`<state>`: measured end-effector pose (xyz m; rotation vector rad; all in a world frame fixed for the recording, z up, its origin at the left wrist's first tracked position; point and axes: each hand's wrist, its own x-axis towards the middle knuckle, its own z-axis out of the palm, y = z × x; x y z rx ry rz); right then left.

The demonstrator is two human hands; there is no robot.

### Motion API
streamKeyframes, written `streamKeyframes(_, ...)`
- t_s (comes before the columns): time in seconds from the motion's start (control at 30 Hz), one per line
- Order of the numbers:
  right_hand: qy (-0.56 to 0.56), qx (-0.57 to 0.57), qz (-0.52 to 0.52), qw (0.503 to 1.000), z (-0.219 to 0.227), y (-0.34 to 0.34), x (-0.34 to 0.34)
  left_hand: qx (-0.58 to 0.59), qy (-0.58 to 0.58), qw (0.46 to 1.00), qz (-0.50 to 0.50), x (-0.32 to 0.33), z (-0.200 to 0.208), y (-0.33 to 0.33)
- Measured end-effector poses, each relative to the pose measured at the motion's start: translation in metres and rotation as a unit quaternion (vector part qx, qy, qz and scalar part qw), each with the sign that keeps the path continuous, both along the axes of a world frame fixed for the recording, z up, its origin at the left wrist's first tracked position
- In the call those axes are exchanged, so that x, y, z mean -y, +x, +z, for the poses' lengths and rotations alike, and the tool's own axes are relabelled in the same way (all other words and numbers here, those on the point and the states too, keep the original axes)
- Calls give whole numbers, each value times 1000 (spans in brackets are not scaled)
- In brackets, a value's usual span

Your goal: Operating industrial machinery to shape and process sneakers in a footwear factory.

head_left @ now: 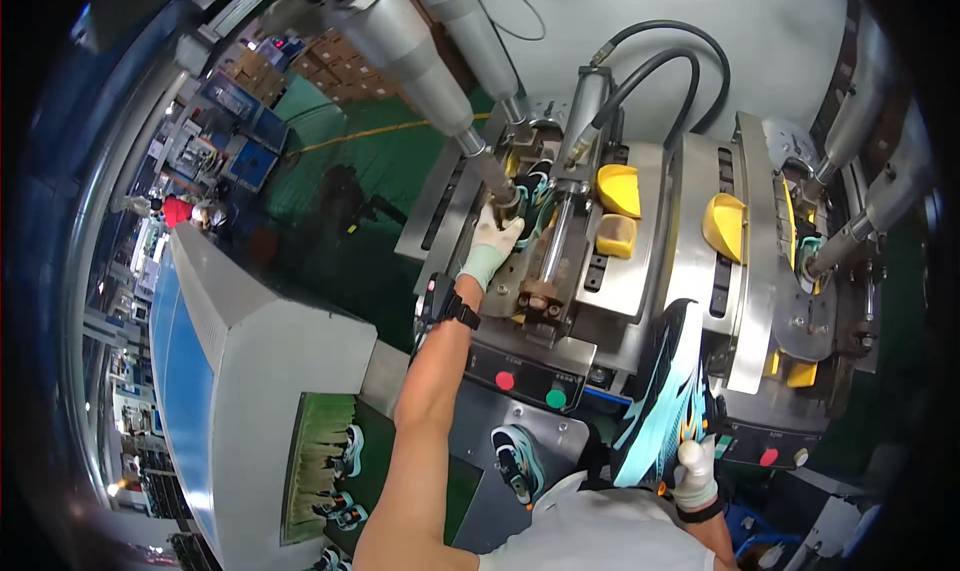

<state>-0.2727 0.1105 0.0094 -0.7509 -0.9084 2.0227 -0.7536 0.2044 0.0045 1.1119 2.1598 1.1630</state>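
Note:
My left hand [491,239], in a pale glove, reaches into the left station of a press and grips the near end of a black and teal sneaker [535,209]. Its fingertips are partly hidden beside a metal ram [497,179]. Low on the right, my right hand [695,474], gloved too, is closed on another sneaker [672,396], black, teal and white with orange bits. That one is held tilted up in front of the machine. A third sneaker [517,463] lies on the grey metal ledge near my body.
Yellow pads [618,191] sit right of the left station's cylinder. The right station holds a sneaker [810,256] under slanted rams [860,221]. Red [505,380] and green [556,398] buttons line the front panel. At left, sneakers [350,451] on a green belt [400,471] emerge from a grey housing [290,371].

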Motion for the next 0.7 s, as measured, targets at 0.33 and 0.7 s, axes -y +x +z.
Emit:
streamKeyframes(0.33,-91,-12,6,996,37,-15,-7,-103,36,992,59,-31,-47,-61)
streamKeyframes(0.7,16,8,130,991,96,-174,-49,20,138,981,136,190,38,51)
